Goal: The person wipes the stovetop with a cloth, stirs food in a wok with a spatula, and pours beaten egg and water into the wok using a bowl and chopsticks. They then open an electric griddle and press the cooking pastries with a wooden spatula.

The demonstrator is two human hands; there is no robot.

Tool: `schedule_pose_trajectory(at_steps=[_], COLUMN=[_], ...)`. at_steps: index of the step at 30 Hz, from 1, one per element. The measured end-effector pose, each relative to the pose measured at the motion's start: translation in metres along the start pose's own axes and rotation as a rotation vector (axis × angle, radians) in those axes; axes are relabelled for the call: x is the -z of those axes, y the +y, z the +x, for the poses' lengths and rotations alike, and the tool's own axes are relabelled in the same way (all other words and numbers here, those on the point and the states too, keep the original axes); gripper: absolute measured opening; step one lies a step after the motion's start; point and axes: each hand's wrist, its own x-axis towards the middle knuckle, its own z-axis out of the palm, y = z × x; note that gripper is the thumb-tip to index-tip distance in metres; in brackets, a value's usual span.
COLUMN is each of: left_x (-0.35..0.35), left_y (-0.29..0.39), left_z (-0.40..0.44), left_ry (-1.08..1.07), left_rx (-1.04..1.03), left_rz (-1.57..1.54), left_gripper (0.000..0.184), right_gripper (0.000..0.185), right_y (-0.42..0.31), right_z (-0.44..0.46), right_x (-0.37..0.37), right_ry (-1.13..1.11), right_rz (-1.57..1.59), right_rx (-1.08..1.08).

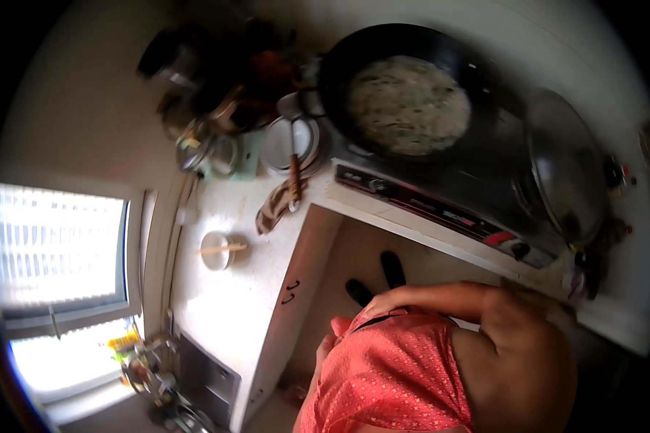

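Counter [227, 303], right hand [383, 304], touching red top [397, 368]

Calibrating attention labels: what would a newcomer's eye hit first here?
Likely the dark wok on the stove, top centre, holding pale food with darker flecks. Then the red patterned garment at bottom centre, the right hand at its edge, and the glaring window at far left.

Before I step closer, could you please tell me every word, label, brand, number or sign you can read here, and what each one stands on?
No text is readable.
Stove front panel: pale markings at the left end and right of the middle, too blurred to read.
Yellow item by the window: any print is too blurred to make out.
Small reddish item beside the lid: too small and blurred.
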Motion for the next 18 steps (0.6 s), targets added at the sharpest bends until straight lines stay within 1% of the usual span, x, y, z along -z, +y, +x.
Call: schedule_pose_trajectory(at_steps=[1, 2, 3, 5, 6, 7, 8, 9, 10, 11, 12, 13, 17, 18], left_x=[0.006, 0.008, 0.009, 0.021, 0.028, 0.033, 0.037, 0.041, 0.044, 0.049, 0.055, 0.062, 0.091, 0.095], left_y=[-0.016, -0.027, -0.032, -0.055, -0.068, -0.076, -0.084, -0.095, -0.108, -0.124, -0.141, -0.155, -0.223, -0.242], left_z=[0.001, 0.000, 0.001, 0.012, 0.017, 0.013, 0.010, 0.005, 0.003, 0.003, 0.003, 0.001, -0.027, -0.032], left_ry=[0.005, 0.064, 0.088, 0.153, 0.181, 0.240, 0.221, 0.200, 0.244, 0.267, 0.288, 0.323, 0.464, 0.488], left_rx=[-0.066, -0.069, -0.129, -0.215, -0.235, -0.226, -0.294, -0.367, -0.371, -0.413, -0.451, -0.408, -0.450, -0.449], left_rz=[0.105, 0.030, 0.088, 0.240, 0.341, 0.255, 0.212, 0.175, 0.106, 0.114, 0.129, 0.142, -0.038, -0.080], left_gripper=[0.027, 0.027, 0.025, 0.022, 0.020, 0.020, 0.019, 0.019, 0.019, 0.018, 0.018, 0.018, 0.017, 0.017], right_gripper=[0.048, 0.052, 0.054, 0.051, 0.051, 0.052, 0.052, 0.051, 0.049, 0.049, 0.049, 0.049, 0.048, 0.047], right_y=[-0.004, -0.011, -0.015, -0.066, -0.064, -0.058, -0.051, -0.043, -0.040, -0.043, -0.048, -0.057, -0.082, -0.082], right_z=[-0.003, -0.006, -0.005, -0.027, -0.018, -0.013, -0.005, 0.003, 0.009, 0.015, 0.021, 0.030, 0.074, 0.086], right_x=[-0.004, -0.007, -0.007, -0.014, -0.017, -0.022, -0.025, -0.030, -0.033, -0.040, -0.050, -0.060, -0.106, -0.113], right_ry=[0.018, 0.024, -0.003, 0.021, 0.041, 0.075, 0.009, 0.033, 0.073, 0.037, 0.036, 0.042, 0.022, -0.001], right_rz=[0.048, 0.085, 0.049, -0.108, -0.141, -0.182, -0.250, -0.162, -0.074, -0.133, -0.020, 0.097, -0.040, -0.171], right_rx=[0.010, 0.018, 0.032, 0.048, -0.032, -0.116, -0.143, -0.166, -0.186, -0.213, -0.263, -0.318, -0.403, -0.380])
